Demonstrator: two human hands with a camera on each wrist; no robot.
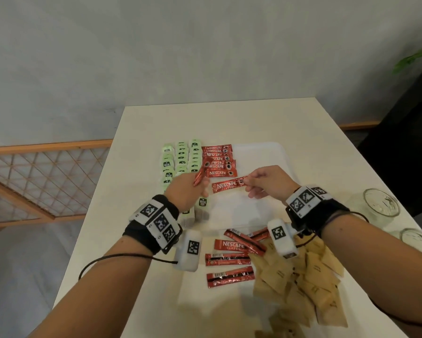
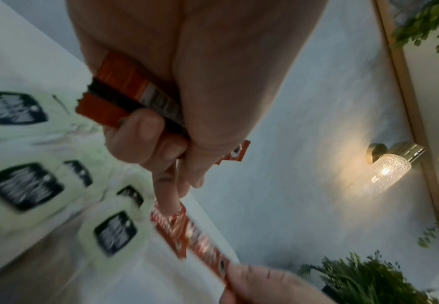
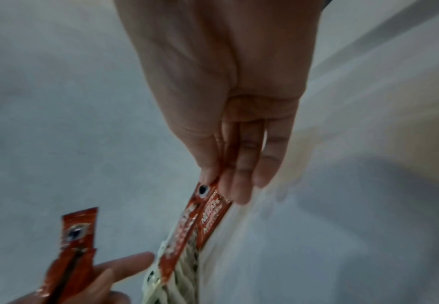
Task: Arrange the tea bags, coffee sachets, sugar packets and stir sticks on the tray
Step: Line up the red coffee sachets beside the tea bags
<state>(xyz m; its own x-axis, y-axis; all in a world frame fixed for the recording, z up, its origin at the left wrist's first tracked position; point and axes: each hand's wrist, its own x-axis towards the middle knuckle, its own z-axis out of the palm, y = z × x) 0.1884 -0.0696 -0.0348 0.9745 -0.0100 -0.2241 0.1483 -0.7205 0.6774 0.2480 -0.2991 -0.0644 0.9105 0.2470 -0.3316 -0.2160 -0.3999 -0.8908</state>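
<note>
Tea bags (image 1: 180, 159) in pale green wrappers fill the left edge of the white tray (image 1: 278, 152), set out in three overlapping columns that run from its far left corner toward the near side. Over the nearer end of those columns hovers the left hand (image 1: 188, 191), its grip curled round a red coffee sachet (image 1: 200, 175) (the left wrist view suggests more than one in the fist, though I cannot count them) that sticks up and away from the fingers. Just right of the tea bags lies a stack of coffee sachets (image 1: 218, 161), label up, overlapping like shingles down the tray. Below that stack a single sachet (image 1: 227, 186) is held level just above the tray floor, pinched at its right end between thumb and fingertips of the right hand (image 1: 266, 182); the other fingers (image 3: 265, 164) of that grip hang fairly straight. On the table near its front edge, outside the tray, loose sachets (image 1: 229, 259) lie scattered, some face down. Right of them sprawls a heap of brown sugar packets (image 1: 302, 284), reaching to the near edge of the table. At the right edge of the table stand two glass jars (image 1: 381, 203); what they hold is too blurred to tell.
</note>
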